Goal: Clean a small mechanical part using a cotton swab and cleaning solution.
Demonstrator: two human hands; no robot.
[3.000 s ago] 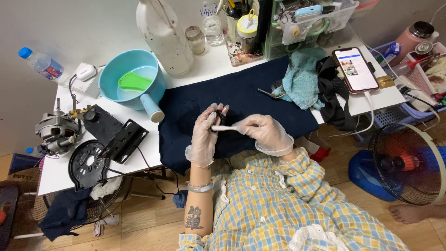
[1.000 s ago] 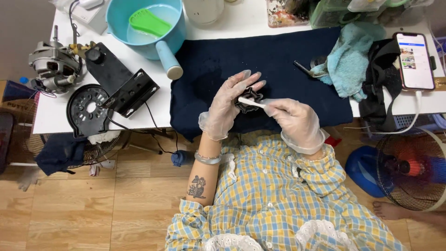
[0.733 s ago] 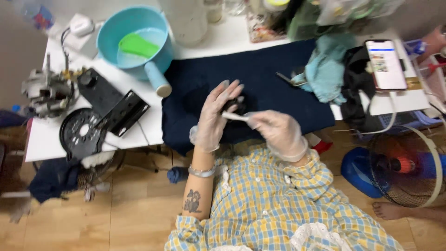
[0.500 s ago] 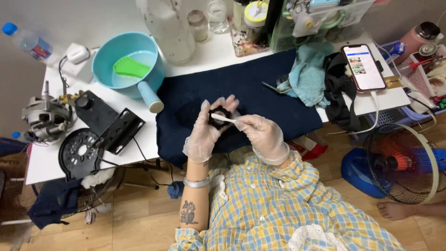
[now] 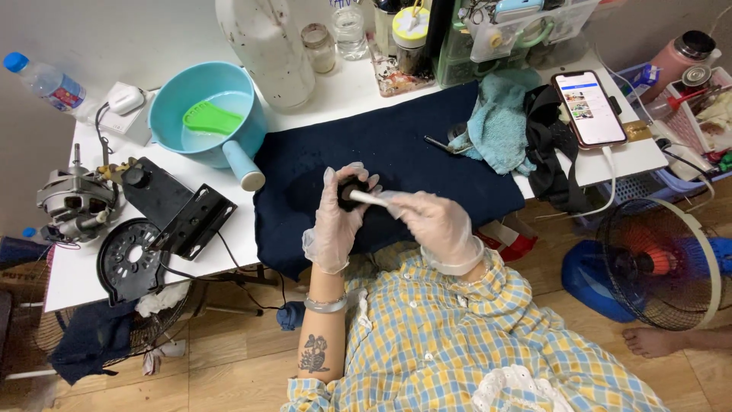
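Note:
My left hand (image 5: 337, 217), in a clear plastic glove, holds a small black ribbed round part (image 5: 352, 190) above the dark blue cloth (image 5: 412, 156). My right hand (image 5: 431, 221), also gloved, grips a thin white brush (image 5: 367, 199) whose tip lies against the black part. Both hands hover over the front edge of the white table (image 5: 76, 267), close to my chest in a yellow and blue checked shirt.
A light blue bowl (image 5: 204, 114) with water and a green piece stands at the back left. Left of it lie a fan motor (image 5: 72, 200), a black bracket (image 5: 179, 210) and a black round plate (image 5: 130, 255). A teal rag (image 5: 499, 122), a phone (image 5: 585, 107) and a floor fan (image 5: 659, 263) are right.
The view shifted a little. My hands stayed together; the left hand has turned the black part slightly while the brush keeps touching it.

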